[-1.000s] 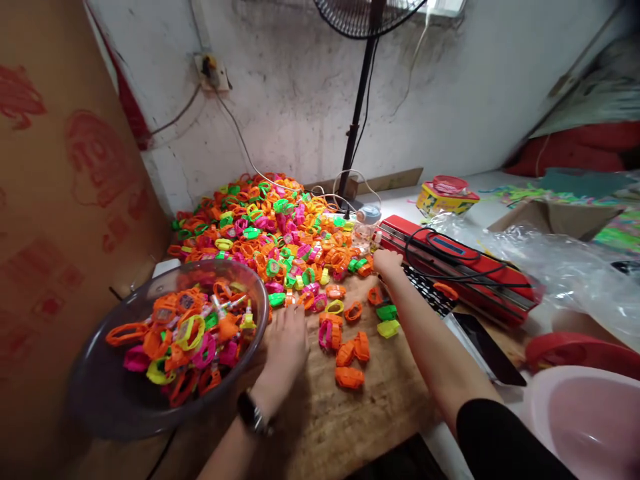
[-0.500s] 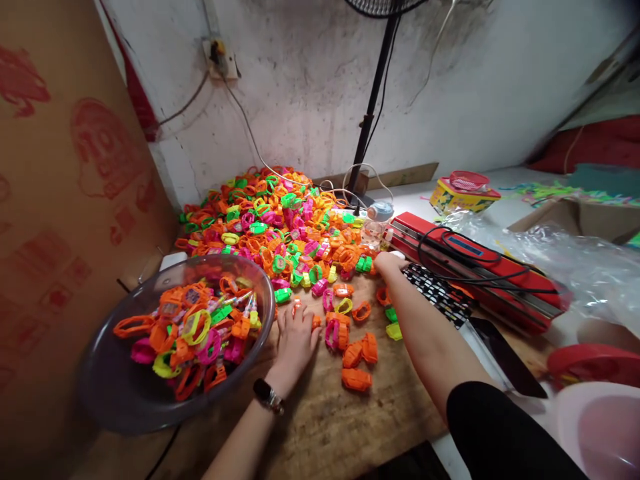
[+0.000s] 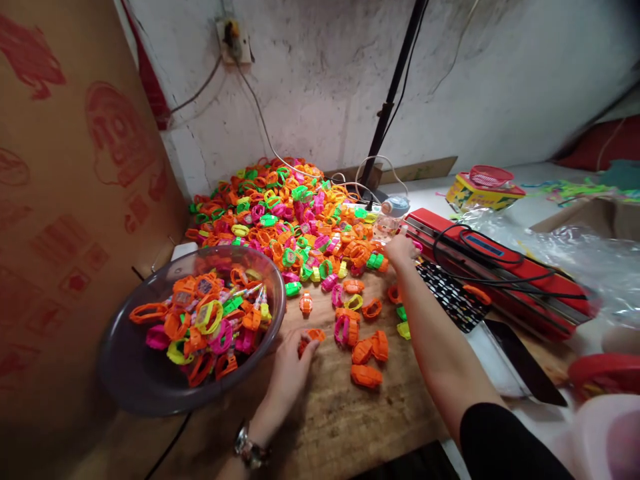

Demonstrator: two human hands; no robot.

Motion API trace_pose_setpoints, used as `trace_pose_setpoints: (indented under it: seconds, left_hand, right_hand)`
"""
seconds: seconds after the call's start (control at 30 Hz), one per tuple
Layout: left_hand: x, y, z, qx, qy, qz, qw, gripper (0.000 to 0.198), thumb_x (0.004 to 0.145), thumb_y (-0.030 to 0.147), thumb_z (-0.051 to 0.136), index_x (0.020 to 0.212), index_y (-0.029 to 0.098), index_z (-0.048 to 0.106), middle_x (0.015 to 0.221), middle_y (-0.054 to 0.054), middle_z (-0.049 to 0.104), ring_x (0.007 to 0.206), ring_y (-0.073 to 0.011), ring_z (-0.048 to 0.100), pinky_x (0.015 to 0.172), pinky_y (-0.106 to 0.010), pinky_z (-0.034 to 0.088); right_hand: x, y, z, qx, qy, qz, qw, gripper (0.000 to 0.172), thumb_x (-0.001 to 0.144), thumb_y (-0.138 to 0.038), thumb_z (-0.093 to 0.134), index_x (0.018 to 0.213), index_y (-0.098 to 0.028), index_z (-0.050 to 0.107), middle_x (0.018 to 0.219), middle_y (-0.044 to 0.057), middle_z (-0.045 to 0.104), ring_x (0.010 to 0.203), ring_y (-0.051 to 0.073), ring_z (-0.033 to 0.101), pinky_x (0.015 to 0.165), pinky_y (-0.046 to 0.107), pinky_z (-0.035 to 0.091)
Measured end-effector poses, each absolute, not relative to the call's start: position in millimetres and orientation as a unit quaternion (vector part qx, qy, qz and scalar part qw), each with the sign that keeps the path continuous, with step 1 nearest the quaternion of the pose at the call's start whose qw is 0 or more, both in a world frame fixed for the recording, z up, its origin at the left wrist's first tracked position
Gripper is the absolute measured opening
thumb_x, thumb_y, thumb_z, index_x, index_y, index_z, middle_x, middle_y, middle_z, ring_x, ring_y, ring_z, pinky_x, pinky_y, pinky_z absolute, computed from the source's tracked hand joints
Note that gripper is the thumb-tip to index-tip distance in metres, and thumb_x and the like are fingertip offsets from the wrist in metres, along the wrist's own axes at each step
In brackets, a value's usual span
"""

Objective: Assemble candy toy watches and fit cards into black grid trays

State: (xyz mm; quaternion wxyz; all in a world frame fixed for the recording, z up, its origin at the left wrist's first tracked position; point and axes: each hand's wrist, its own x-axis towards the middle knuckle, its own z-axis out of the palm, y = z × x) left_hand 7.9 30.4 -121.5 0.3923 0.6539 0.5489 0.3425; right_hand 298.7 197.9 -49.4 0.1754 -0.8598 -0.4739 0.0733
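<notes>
My left hand (image 3: 291, 368) rests on the wooden board (image 3: 350, 413) beside the grey bowl (image 3: 145, 377), its fingers closed on an orange plastic piece (image 3: 311, 337). My right hand (image 3: 400, 248) reaches far forward to the right edge of the big heap of coloured plastic toy watches (image 3: 290, 213); its fingers curl at the heap, and what they hold is hidden. The bowl is filled with orange, pink, yellow and green toy watches. Several loose orange pieces (image 3: 367, 360) lie on the board between my arms.
A red heat-sealer (image 3: 500, 267) with a black cord lies right of my right arm. A fan stand (image 3: 393, 100) rises behind the heap. Brown cardboard (image 3: 60, 200) walls the left. A yellow tin (image 3: 483, 188), clear plastic bags (image 3: 590, 257) and a pink basin (image 3: 613, 433) sit at right.
My left hand has pulled back toward me from the heap's edge, closing on an orange piece. The right hand stays at the heap; the view has shifted downward and left.
</notes>
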Motion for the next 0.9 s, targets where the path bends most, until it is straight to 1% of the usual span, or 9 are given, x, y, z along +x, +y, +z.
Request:
trace_pose_setpoints:
  seconds: [0.1,0.17,0.23,0.27,0.33,0.43,0.67,0.8,0.9]
  left_hand:
    - [12,27,-110,0.575,0.547,0.39,0.466,0.035,0.084,0.049,0.052,0.094,0.016,0.056,0.093,-0.01,0.067,0.085,-0.0213,0.068,0.071,-0.035,0.058]
    - [15,23,-94,0.491,0.53,0.431,0.541,0.046,0.076,0.052,0.065,0.104,0.017,0.055,0.106,-0.011,0.065,0.095,-0.0223,0.066,0.073,-0.033,0.058]
    - [18,19,-75,0.415,0.491,0.452,0.618,0.057,0.066,0.048,0.075,0.111,0.019,0.057,0.113,-0.011,0.063,0.101,-0.0228,0.065,0.077,-0.033,0.057]
    - [19,16,-67,0.395,0.471,0.455,0.644,0.059,0.064,0.046,0.078,0.113,0.02,0.058,0.114,-0.01,0.063,0.101,-0.0225,0.064,0.079,-0.033,0.057]
    - [20,12,-55,0.392,0.448,0.462,0.658,0.055,0.066,0.042,0.077,0.114,0.021,0.061,0.112,-0.008,0.065,0.098,-0.0212,0.065,0.081,-0.033,0.056]
    - [21,8,-49,0.413,0.441,0.485,0.632,0.047,0.068,0.037,0.075,0.109,0.019,0.063,0.109,-0.008,0.067,0.092,-0.0201,0.066,0.08,-0.032,0.056]
    - [15,0,-48,0.578,0.446,0.469,0.497,0.04,0.081,0.037,0.064,0.119,0.023,0.063,0.129,-0.009,0.059,0.116,-0.0237,0.057,0.091,-0.035,0.053]
    - [11,-6,-48,0.626,0.468,0.462,0.419,0.053,0.085,0.037,0.061,0.135,0.026,0.048,0.133,-0.008,0.057,0.118,-0.0226,0.057,0.1,-0.039,0.049]
    - [8,-8,-49,0.665,0.476,0.458,0.348,0.055,0.086,0.036,0.061,0.137,0.027,0.044,0.134,-0.008,0.057,0.121,-0.0233,0.056,0.106,-0.042,0.044]
  right_hand:
    - [284,169,-38,-0.837,-0.478,0.08,0.256,0.042,0.098,-0.029,0.037,0.137,-0.015,0.044,0.123,0.015,0.056,0.106,0.022,0.059,0.086,0.036,0.05]
    - [265,133,-37,-0.775,-0.513,0.135,0.343,0.045,0.097,-0.032,0.034,0.141,-0.022,0.04,0.115,0.009,0.061,0.092,0.017,0.062,0.077,0.031,0.052]
    - [243,90,-37,-0.621,-0.545,0.28,0.488,0.044,0.092,-0.04,0.045,0.133,-0.023,0.051,0.1,0.005,0.064,0.078,0.015,0.062,0.07,0.031,0.053]
    - [231,67,-38,-0.566,-0.551,0.334,0.515,0.041,0.089,-0.042,0.051,0.124,-0.022,0.059,0.093,0.004,0.065,0.074,0.015,0.06,0.068,0.031,0.052]
    - [210,28,-39,-0.523,-0.548,0.393,0.521,0.033,0.084,-0.045,0.06,0.108,-0.023,0.067,0.088,0.003,0.067,0.075,0.016,0.061,0.068,0.03,0.053]
    - [187,-11,-40,-0.52,-0.542,0.403,0.522,0.027,0.084,-0.043,0.062,0.103,-0.024,0.067,0.095,0.005,0.07,0.087,0.019,0.065,0.075,0.032,0.055]
    - [172,-23,-35,-0.476,-0.7,0.187,0.499,0.023,0.093,-0.025,0.052,0.114,-0.024,0.061,0.107,0.008,0.068,0.1,0.019,0.063,0.085,0.034,0.054]
    - [172,-22,-35,-0.447,-0.75,0.104,0.476,0.028,0.095,-0.017,0.048,0.122,-0.023,0.055,0.108,0.008,0.068,0.101,0.017,0.064,0.087,0.031,0.053]
    - [172,-24,-36,-0.444,-0.764,0.059,0.464,0.03,0.095,-0.015,0.048,0.123,-0.021,0.053,0.107,0.009,0.068,0.099,0.016,0.064,0.087,0.029,0.053]
